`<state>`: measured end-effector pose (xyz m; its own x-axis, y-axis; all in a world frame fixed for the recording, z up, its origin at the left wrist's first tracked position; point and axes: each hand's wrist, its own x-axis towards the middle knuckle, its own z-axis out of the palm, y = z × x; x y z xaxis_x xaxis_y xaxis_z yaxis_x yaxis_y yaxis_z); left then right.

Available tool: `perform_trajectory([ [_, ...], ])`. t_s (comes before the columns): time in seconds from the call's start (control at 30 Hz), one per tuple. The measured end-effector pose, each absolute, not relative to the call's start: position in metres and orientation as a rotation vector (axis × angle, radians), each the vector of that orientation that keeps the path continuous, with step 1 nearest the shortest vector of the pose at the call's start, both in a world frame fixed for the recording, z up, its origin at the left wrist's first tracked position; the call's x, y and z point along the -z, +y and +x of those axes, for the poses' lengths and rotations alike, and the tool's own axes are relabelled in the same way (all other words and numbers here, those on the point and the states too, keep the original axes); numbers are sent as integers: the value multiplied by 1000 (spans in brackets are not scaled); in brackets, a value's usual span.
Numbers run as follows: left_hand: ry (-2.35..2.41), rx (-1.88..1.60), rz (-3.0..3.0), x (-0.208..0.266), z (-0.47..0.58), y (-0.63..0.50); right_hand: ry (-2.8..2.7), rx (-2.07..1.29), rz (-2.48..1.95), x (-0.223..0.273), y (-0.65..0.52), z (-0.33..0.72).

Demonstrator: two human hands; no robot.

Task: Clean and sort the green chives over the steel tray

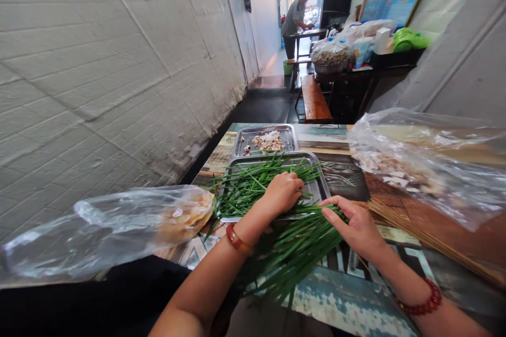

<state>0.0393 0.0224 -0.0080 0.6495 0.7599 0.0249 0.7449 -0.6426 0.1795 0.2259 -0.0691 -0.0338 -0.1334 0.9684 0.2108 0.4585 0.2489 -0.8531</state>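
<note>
Long green garlic chives (253,179) lie loose across a metal tray (318,189) on the table. My left hand (283,190) is over this tray, its fingers curled down and closed on some of the chives; the fingertips are hidden. Beside the tray's near right corner, my right hand (351,221) grips one end of a bunch of chives (302,247) between thumb and fingers. The bunch's other ends fan out over the table's near edge. Close to my right hand lies a bundle of thin wooden skewers (435,242).
Behind the chives is a smaller tray (241,139) with pale chopped pieces. Clear plastic bags with food flank the trays, one at left (130,226), one at right (419,163). Beyond are a wooden bench (314,97), a loaded table and a person (294,18).
</note>
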Motion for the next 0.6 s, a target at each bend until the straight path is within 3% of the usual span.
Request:
perform_trajectory([
  [0.13,1272,-220,2694,12,36,24,-1697,-796,-1335,36,-68,225],
  [0.33,1100,-802,2228,-6,27,19,-1508,-763,-1404,39,-60,236],
  [0.6,959,-795,1452,-6,50,-3,-1556,-699,-1335,26,-64,229],
])
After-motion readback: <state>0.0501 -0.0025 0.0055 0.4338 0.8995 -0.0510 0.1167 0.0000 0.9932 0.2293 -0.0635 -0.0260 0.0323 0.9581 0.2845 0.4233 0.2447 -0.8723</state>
